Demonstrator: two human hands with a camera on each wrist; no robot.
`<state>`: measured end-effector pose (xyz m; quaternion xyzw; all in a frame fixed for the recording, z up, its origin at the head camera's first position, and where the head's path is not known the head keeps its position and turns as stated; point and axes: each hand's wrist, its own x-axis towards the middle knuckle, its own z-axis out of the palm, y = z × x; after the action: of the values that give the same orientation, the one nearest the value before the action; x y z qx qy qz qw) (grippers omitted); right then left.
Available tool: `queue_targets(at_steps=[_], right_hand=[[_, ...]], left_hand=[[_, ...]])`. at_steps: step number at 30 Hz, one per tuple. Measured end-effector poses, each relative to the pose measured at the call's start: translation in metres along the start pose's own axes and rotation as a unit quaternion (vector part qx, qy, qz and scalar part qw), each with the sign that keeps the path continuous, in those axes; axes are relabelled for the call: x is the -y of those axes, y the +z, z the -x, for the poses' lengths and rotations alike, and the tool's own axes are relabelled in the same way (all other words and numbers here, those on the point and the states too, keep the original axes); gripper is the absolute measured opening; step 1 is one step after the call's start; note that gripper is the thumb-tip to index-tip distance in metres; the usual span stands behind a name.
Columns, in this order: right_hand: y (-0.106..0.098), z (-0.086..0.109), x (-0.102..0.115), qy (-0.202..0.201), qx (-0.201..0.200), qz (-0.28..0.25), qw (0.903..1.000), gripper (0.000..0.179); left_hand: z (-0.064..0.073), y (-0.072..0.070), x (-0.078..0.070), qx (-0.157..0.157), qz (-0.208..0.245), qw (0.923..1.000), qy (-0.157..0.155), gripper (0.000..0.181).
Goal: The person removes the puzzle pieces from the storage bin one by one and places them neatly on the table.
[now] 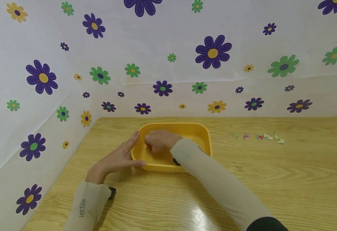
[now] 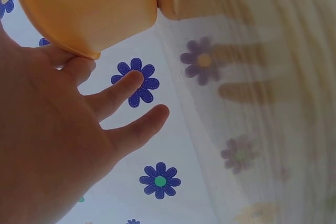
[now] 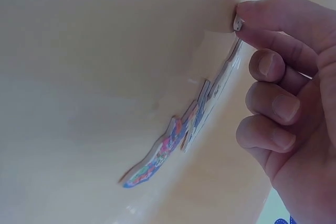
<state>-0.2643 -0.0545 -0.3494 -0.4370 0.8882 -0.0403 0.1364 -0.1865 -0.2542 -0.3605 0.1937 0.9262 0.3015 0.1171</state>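
A yellow plastic tray (image 1: pixel 182 124) lies on the table, its long side facing me. My left hand (image 1: pixel 117 158) rests at its left front corner, fingers along the left rim and thumb on the front rim. Two fingers stretch free of the rim in the left wrist view. My right hand (image 1: pixel 161 141) reaches inside the tray. Between thumb and index finger it pinches a small flat whitish piece (image 3: pixel 238 23), mostly hidden by the fingertips; the other fingers are curled. Several thin cutouts lie below along the tray wall, among them a multicoloured one (image 3: pixel 157 153) and a whitish one (image 3: pixel 223 80).
On the wood-grain table (image 1: pixel 272 179), right of the tray, several small cutouts lie in a row: whitish ones (image 1: pixel 267 136) at the right, a red and blue one (image 1: pixel 259 137), and a pink one (image 1: pixel 246 136). A flower-patterned sheet (image 1: pixel 182 70) rises behind the table and at its left.
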Motion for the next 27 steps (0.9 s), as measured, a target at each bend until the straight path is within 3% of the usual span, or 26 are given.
queue_targets(at_steps=[9, 17, 27], right_hand=[[0.0, -0.001, -0.009, 0.007, -0.023, -0.065, 0.9976, 0.012], [-0.01, 0.007, -0.022, -0.031, -0.059, -0.071, 0.9952, 0.01], [-0.024, 0.034, -0.038, -0.016, -0.067, -0.069, 0.9952, 0.016]], left_hand=[[0.0, 0.001, 0.002, 0.0, -0.002, 1.0, 0.002, 0.115], [-0.003, 0.001, 0.003, 0.002, -0.005, 1.0, 0.002, 0.116], [-0.003, 0.001, 0.002, -0.001, -0.002, 1.0, 0.003, 0.117]])
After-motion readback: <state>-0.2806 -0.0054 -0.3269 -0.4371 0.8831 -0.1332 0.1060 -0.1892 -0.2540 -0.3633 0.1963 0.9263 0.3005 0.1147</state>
